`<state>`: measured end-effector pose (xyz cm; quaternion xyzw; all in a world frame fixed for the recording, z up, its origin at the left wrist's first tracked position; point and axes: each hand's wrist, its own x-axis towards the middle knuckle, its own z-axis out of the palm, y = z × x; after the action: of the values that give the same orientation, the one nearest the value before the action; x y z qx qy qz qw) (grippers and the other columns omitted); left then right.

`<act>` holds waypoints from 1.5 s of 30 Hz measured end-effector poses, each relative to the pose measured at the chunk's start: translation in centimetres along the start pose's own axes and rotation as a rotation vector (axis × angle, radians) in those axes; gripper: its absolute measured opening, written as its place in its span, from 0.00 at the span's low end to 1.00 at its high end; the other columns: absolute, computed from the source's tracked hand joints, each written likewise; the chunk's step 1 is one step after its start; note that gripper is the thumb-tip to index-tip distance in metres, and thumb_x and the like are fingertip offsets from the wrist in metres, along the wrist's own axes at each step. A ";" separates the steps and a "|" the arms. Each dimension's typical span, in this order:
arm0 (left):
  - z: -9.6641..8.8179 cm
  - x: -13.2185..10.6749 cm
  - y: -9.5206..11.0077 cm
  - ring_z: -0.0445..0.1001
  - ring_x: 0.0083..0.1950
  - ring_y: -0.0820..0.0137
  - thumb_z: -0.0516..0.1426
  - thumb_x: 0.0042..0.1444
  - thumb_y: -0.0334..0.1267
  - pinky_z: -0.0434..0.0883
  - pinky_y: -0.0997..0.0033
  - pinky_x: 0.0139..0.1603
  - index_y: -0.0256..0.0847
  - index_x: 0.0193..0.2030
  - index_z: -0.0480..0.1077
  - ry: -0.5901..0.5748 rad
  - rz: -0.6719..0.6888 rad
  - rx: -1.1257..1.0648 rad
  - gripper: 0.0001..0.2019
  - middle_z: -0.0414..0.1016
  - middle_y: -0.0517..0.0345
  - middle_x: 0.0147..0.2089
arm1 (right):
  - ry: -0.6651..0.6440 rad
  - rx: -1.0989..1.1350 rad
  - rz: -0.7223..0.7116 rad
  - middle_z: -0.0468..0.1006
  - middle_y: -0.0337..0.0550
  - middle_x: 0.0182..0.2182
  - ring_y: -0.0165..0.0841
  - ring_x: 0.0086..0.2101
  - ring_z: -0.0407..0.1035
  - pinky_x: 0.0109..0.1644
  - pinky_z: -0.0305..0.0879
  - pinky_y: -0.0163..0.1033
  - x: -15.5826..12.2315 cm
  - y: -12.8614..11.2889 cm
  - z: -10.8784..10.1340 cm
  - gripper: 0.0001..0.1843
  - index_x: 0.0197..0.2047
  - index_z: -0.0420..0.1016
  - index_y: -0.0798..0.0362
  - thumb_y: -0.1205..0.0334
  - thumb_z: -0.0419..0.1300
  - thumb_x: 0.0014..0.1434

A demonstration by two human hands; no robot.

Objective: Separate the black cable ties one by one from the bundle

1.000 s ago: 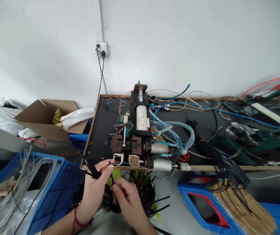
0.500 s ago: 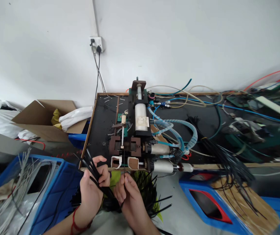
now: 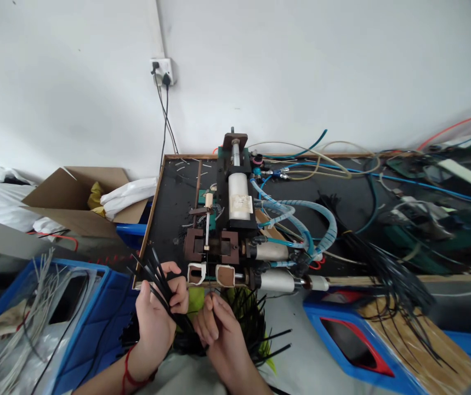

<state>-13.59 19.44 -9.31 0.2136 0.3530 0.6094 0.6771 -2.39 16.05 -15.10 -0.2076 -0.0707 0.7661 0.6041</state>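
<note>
Several black cables [image 3: 155, 278] are gripped in my left hand [image 3: 158, 315], their ends fanning up past the fingers. My right hand [image 3: 219, 328] pinches a single thin black cable just in front of the machine's jaws; the cable is mostly hidden by the fingers. The pneumatic machine [image 3: 211, 247] has brown clamp blocks and two tan-faced pads [image 3: 225, 275], with the fingertips a little below the gap between them. A large bundle of black cables [image 3: 251, 318] lies beneath and behind my hands, over my lap.
White air cylinders [image 3: 276, 281] and blue hoses [image 3: 321, 225] extend right of the jaws. More black cables [image 3: 379, 269] hang over the bench edge. Blue crates [image 3: 95, 329] stand at left, one with white wires and a phone. A cardboard box [image 3: 66, 208] sits behind.
Both hands stay nearly in place. The cable ends in my left hand have shifted slightly, and the whole view has moved a little.
</note>
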 end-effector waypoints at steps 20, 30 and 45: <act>-1.1 -1.5 -0.8 0.49 0.22 0.76 0.55 0.70 0.49 0.52 0.72 0.25 0.38 0.42 0.72 -0.023 0.119 0.265 0.15 0.53 0.69 0.20 | 0.123 -0.608 -0.211 0.67 0.32 0.13 0.26 0.18 0.56 0.26 0.51 0.33 -0.6 -0.3 -1.6 0.21 0.29 0.73 0.54 0.45 0.65 0.63; -1.0 -2.6 -1.3 0.46 0.21 0.76 0.52 0.70 0.50 0.49 0.72 0.23 0.38 0.47 0.73 -0.120 0.073 0.233 0.16 0.50 0.71 0.20 | 0.186 -1.265 -0.341 0.73 0.38 0.19 0.32 0.22 0.66 0.28 0.59 0.36 -5.5 -2.6 -3.6 0.22 0.30 0.76 0.53 0.44 0.59 0.66; -0.7 -2.8 -1.6 0.46 0.22 0.74 0.55 0.68 0.47 0.48 0.72 0.23 0.42 0.47 0.69 -0.142 0.054 0.285 0.10 0.53 0.70 0.21 | 0.428 -1.395 -0.442 0.78 0.42 0.22 0.38 0.25 0.70 0.32 0.65 0.40 -10.1 -5.1 -8.5 0.20 0.31 0.79 0.51 0.45 0.60 0.66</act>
<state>-13.06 16.31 -10.32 0.3596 0.3813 0.5545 0.6463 7.41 6.56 -18.58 -0.6661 -0.4598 0.3482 0.4730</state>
